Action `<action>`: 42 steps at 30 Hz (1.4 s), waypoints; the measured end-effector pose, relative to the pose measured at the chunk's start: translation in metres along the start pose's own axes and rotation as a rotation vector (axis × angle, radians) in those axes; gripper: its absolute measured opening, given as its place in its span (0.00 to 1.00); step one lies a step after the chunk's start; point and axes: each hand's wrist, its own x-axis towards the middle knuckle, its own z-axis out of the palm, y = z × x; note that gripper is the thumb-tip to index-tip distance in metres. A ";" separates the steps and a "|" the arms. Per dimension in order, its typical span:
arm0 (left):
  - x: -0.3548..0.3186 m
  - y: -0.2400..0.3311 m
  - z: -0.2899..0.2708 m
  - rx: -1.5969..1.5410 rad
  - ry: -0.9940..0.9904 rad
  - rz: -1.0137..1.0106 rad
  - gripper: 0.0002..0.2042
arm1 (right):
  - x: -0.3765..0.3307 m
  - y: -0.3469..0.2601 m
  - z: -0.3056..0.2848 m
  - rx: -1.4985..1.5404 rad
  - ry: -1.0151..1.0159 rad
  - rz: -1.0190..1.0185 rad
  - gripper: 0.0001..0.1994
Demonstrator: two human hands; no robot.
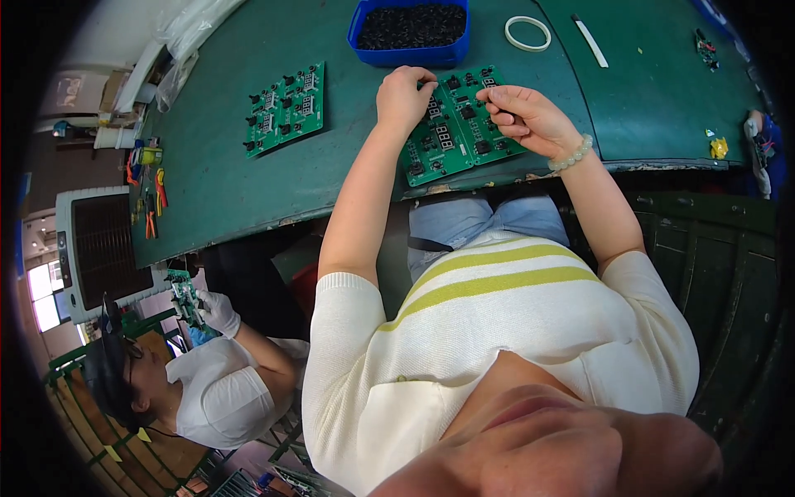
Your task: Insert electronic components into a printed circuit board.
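Observation:
A green circuit board panel (458,124) with black knobs and white digit displays lies near the table's front edge, beneath both hands. At its upper left, my left hand (403,101) is closed, fingertips bent down close to the board; whatever they hold is hidden. Over the panel's right part, my right hand (530,118) pinches with thumb and forefinger, the other fingers curled. Anything in that pinch is too small to make out. Just beyond the panel stands a blue bin (407,58) full of small black parts (414,25).
Another populated green board (281,112) lies on the green table (215,174) to the left. A tape roll (508,35) and a slim white-and-black tool (590,41) sit at the far right. Pliers (161,187) rest near the left edge. A co-worker's gloved hand (219,313) holds a board (184,294).

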 end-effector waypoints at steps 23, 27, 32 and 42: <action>0.018 0.003 -0.005 0.107 -0.217 -0.161 0.08 | 0.035 -0.011 0.007 -0.403 0.150 -0.122 0.07; 0.007 -0.001 -0.004 0.150 -0.199 -0.148 0.08 | 0.048 -0.009 0.007 -0.634 0.215 -0.119 0.08; -0.013 -0.009 -0.007 0.077 0.128 0.207 0.07 | 0.061 0.004 0.005 -1.045 0.298 -0.335 0.12; -0.018 -0.026 0.009 -0.029 0.087 0.174 0.08 | 0.058 0.015 0.016 -1.534 0.347 -0.295 0.11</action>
